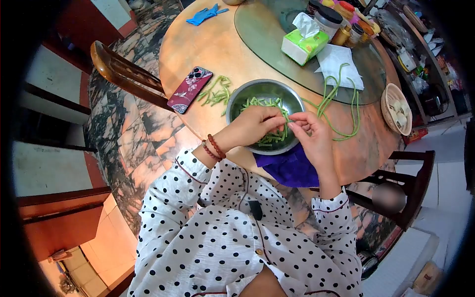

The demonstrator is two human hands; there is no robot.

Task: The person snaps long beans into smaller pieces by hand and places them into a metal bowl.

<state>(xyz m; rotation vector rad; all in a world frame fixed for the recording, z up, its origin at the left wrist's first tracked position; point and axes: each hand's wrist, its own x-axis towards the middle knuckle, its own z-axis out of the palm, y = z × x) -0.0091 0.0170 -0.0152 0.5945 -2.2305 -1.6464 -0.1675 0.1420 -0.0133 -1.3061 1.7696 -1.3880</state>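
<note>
A steel bowl point(295, 95) stands on the table, holding several short cut pieces of green long bean point(267, 140). Above it, my left hand point(257, 123) and my right hand point(312, 136) meet fingertip to fingertip, both pinched on a thin green long bean point(287, 120). Most of that bean is hidden by my fingers. Whole long beans point(357, 111) trail across the table to the right of the bowl. Left of the bowl lies a small heap of green bean bits point(217, 94).
A patterned phone point(190, 89) lies near the table's left edge, with a blue glove point(205, 15) beyond. On the glass turntable point(267, 54) are a tissue pack point(304, 45) and jars point(327, 21). A purple cloth point(292, 168) lies below the bowl; a basket point(397, 109) sits right.
</note>
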